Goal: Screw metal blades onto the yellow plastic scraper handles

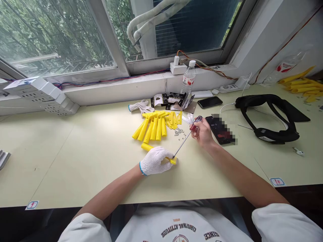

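In a white knit glove, my left hand (156,160) is closed around a yellow plastic scraper (147,146), pressing it to the table. The scraper's wide end pokes out past my fingertips. My bare right hand (202,133) grips the handle of a screwdriver (184,140), held at a slant. Its tip meets the scraper's head beside my left thumb; any screw there is too small to make out. Behind lie several yellow scraper handles (152,126) in a row, flat yellow pieces (174,119), a scatter of small screws or nuts (179,132) and metal blades (188,118).
A spare white glove (141,106), black packaging (174,99) and a water bottle (188,78) stand toward the window. Two phones lie right, one black phone (210,102) and one showing a timer (219,129). Farther right are a black headset (267,117) and an earbud (299,152).
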`<action>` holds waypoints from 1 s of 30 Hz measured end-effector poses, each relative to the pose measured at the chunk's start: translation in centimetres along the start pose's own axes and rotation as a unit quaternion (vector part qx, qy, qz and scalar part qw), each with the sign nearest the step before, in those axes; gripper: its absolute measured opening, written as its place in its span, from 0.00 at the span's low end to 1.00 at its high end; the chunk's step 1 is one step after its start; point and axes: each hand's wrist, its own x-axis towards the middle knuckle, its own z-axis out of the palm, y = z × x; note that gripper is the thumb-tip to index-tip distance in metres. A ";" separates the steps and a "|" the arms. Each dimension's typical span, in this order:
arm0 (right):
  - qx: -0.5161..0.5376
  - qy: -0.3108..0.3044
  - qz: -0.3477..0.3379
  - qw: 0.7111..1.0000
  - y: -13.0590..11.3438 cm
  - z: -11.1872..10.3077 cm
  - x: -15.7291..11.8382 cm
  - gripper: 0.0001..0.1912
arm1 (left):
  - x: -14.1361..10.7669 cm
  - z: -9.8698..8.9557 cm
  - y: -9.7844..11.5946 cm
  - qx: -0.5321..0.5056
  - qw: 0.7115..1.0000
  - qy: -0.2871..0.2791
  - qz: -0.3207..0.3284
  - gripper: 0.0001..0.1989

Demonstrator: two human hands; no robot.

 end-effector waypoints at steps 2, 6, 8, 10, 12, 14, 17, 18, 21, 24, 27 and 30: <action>0.011 -0.020 0.005 1.000 -0.1 -0.1 0.1 0.20 | -0.1 0.0 -0.1 0.004 1.000 -0.008 0.000 0.09; 0.035 -0.059 0.001 0.998 -1.4 -0.1 0.4 0.22 | -0.3 0.2 -0.2 0.010 1.000 -0.025 0.000 0.10; 0.039 -0.079 -0.006 0.996 -2.5 0.2 0.7 0.21 | -0.3 0.3 -0.3 0.009 1.000 -0.026 0.004 0.10; 0.035 -0.107 -0.014 0.994 -3.8 0.6 1.1 0.17 | -0.4 0.3 -0.4 0.008 1.000 -0.023 0.008 0.10; 0.006 -0.125 -0.029 0.992 -5.3 1.1 1.7 0.13 | -0.4 0.4 -0.4 0.008 1.000 -0.020 0.006 0.10; -0.052 -0.136 -0.049 0.988 -6.7 1.7 2.4 0.12 | -0.3 0.4 -0.4 0.009 1.000 -0.021 0.004 0.10; -0.136 -0.169 -0.081 0.973 -8.3 2.5 3.3 0.09 | -0.1 0.3 -0.2 0.009 1.000 -0.028 0.006 0.09; -0.154 -0.178 -0.096 0.967 -8.5 2.8 3.5 0.09 | 0.0 0.3 -0.1 0.009 0.999 -0.030 0.007 0.08; -0.201 -0.195 -0.131 0.951 -8.5 3.1 4.1 0.11 | 0.1 0.1 0.2 0.013 0.999 -0.045 0.017 0.07; -0.277 -0.213 -0.132 0.928 -8.0 2.7 4.5 0.23 | -0.2 0.2 0.4 0.023 0.997 -0.074 0.026 0.08; -0.331 -0.243 -0.115 0.905 -8.2 1.7 4.5 0.25 | -0.6 0.6 0.6 0.032 0.994 -0.098 0.042 0.10; -0.311 -0.299 -0.075 0.899 -9.2 0.9 4.1 0.19 | -0.5 0.9 0.8 0.016 0.994 -0.086 0.067 0.11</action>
